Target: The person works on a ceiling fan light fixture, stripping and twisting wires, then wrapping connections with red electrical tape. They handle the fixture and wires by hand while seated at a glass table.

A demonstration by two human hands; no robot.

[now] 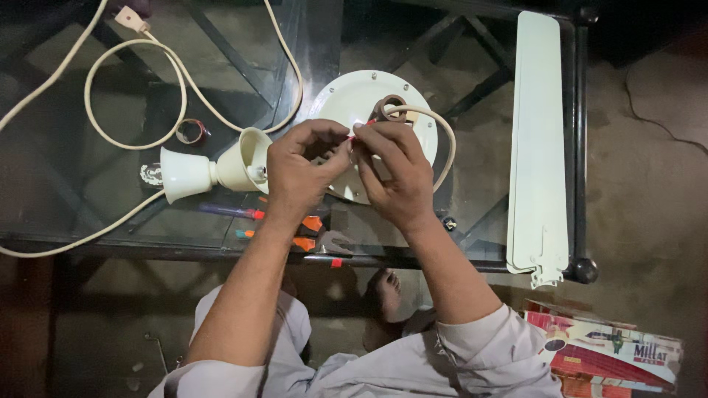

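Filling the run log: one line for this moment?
left hand: pinching red wire | right hand: pinching same wire | below: fan motor | on glass table

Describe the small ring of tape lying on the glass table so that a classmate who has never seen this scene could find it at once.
Start at the glass table and find the cream cable looping over its far left part. At the loop's lower right edge, just above the two cream cone-shaped covers, lies the tape ring. It is small, dark and hollow, unlike the pale parts around it.

My hands: two [302, 173] [394, 177]
Fan motor: one [354, 99]
Fan blades: one stack [538, 147], count unclear
Canopy cups: two [184, 174] [243, 160]
Tape rolls: two [192, 132] [389, 107]
Cardboard boxes: one [612, 357]
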